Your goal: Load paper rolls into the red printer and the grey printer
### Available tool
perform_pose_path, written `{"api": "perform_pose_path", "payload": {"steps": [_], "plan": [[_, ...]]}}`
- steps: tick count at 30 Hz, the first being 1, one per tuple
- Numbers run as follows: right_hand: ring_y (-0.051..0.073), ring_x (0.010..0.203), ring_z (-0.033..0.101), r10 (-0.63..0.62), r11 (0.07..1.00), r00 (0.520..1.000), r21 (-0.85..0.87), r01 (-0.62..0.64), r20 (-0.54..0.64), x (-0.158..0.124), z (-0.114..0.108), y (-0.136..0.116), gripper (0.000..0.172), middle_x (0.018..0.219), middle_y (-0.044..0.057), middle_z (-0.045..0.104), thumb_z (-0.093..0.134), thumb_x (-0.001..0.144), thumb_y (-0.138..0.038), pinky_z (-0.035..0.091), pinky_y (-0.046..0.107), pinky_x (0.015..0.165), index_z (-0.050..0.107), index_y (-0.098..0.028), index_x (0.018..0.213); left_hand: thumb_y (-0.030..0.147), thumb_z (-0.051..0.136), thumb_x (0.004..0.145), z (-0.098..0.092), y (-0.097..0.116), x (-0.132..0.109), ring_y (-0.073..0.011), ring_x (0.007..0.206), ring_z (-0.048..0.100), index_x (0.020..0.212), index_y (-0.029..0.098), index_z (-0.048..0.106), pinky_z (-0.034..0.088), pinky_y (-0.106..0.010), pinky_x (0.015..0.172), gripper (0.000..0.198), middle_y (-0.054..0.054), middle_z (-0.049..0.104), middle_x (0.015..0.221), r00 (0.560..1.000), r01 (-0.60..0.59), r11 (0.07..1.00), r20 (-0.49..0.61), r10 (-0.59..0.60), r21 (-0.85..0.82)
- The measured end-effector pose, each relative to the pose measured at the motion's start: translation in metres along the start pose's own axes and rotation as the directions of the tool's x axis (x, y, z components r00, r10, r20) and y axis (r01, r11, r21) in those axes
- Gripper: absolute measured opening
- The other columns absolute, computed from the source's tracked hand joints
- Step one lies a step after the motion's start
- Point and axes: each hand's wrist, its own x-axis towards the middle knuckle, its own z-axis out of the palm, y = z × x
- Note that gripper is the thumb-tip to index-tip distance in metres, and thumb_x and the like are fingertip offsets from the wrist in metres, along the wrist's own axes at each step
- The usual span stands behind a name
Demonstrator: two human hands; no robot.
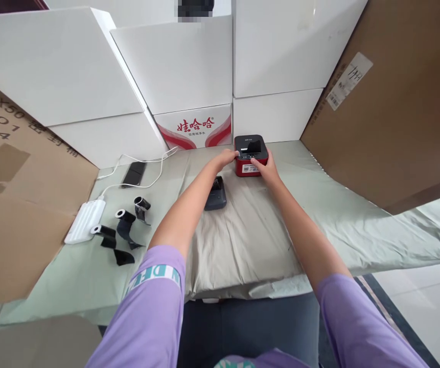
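A boxy device with red sides and a black top (251,145) stands at the back of the cloth-covered table, with a dark display and a white label on its front. My left hand (227,157) is at its left front corner, thumb on the top edge and fingers partly hidden. From the right, my right hand (268,168) grips it, the thumb on the front edge and the fingers along the side. A smaller dark grey device (216,199) lies partly behind my left forearm, touched by neither hand.
Several rolls of black film (124,215) lie partly unrolled on the left, beside a white power bank (85,221) with a cable. A black phone (134,174) lies behind them. White boxes (174,66) wall the back; brown cardboard (396,102) stands at both sides.
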Motion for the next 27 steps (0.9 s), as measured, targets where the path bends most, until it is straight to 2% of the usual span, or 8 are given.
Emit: {"api": "perform_pose_path", "payload": {"steps": [3,7,11,14,16,19,24,27], "plan": [[0.034,0.144,0.056,-0.086,0.996,0.996,-0.029,0.087,0.034,-0.014,0.0,-0.004,0.115,0.158,0.022,0.054,0.082,0.066,-0.075,0.042,0.051,0.125,0.04,-0.016,0.156,0.017,0.059,0.094,0.004,0.001,-0.006,-0.0234,0.107,0.073,0.085,0.012,0.071,0.05,-0.04,0.109,0.015,-0.014,0.079,0.101,0.997,0.067,0.998,0.024,-0.067,-0.011],[0.036,0.147,0.054,-0.091,0.986,0.995,-0.141,0.094,0.03,-0.044,-0.009,-0.025,0.111,0.159,0.02,0.053,0.079,0.071,-0.074,0.039,0.054,0.126,0.04,-0.018,0.158,0.016,0.06,0.092,-0.008,0.009,-0.042,-0.0202,0.093,0.072,0.073,0.014,0.067,0.053,-0.035,0.103,0.021,-0.009,0.075,0.083,0.996,0.065,0.998,0.057,-0.065,-0.011],[0.037,0.151,0.049,-0.128,0.968,0.992,-0.218,0.126,0.007,-0.098,-0.019,-0.058,0.101,0.161,0.02,0.052,0.077,0.08,-0.07,0.037,0.055,0.128,0.04,-0.019,0.158,0.03,0.059,0.097,-0.014,0.019,-0.106,-0.024,0.091,0.072,0.076,0.017,0.072,0.051,-0.043,0.107,0.028,-0.006,0.075,0.079,0.995,-0.086,0.967,0.067,0.072,0.241],[0.036,0.154,0.045,-0.192,0.948,0.981,-0.257,0.186,0.005,-0.146,-0.025,-0.083,0.095,0.163,0.019,0.049,0.074,0.085,-0.067,0.035,0.056,0.129,0.039,-0.02,0.16,0.032,0.047,0.103,-0.006,0.02,-0.166,-0.0244,0.093,0.074,0.084,0.019,0.076,0.034,-0.049,0.126,0.037,-0.006,0.077,0.079,0.98,-0.178,0.879,-0.004,0.201,0.443],[0.037,0.154,0.045,-0.215,0.938,0.976,-0.275,0.212,0.017,-0.177,-0.027,-0.095,0.093,0.163,0.019,0.048,0.073,0.088,-0.065,0.036,0.058,0.128,0.037,-0.02,0.161,0.032,0.041,0.106,0.002,0.013,-0.204,-0.025,0.103,0.076,0.104,0.021,0.08,0.024,-0.049,0.132,0.04,-0.006,0.08,0.087,0.967,-0.196,0.864,-0.057,0.25,0.464],[0.039,0.153,0.047,-0.204,0.926,0.978,-0.315,0.206,0.04,-0.222,-0.028,-0.103,0.09,0.162,0.018,0.049,0.073,0.089,-0.062,0.038,0.062,0.126,0.037,-0.025,0.163,0.034,0.042,0.107,0.014,-0.007,-0.254,-0.0281,0.114,0.076,0.13,0.024,0.077,0.028,-0.048,0.132,0.043,-0.006,0.083,0.095,0.963,-0.15,0.895,-0.145,0.229,0.419],[0.043,0.151,0.048,-0.14,0.915,0.986,-0.369,0.162,0.086,-0.283,-0.025,-0.104,0.094,0.162,0.017,0.049,0.075,0.089,-0.057,0.043,0.069,0.122,0.031,-0.033,0.168,0.037,0.047,0.104,0.023,-0.046,-0.312,-0.0299,0.108,0.078,0.127,0.031,0.08,0.043,-0.049,0.126,0.04,-0.003,0.085,0.096,0.947,-0.068,0.932,-0.271,0.172,0.356],[0.043,0.152,0.048,-0.133,0.911,0.983,-0.376,0.171,0.126,-0.301,-0.02,-0.103,0.096,0.162,0.016,0.05,0.076,0.089,-0.056,0.045,0.07,0.12,0.028,-0.034,0.169,0.037,0.048,0.104,0.023,-0.059,-0.333,-0.0286,0.101,0.08,0.12,0.034,0.082,0.04,-0.049,0.129,0.038,-0.002,0.085,0.095,0.927,-0.041,0.936,-0.337,0.167,0.351]]}}
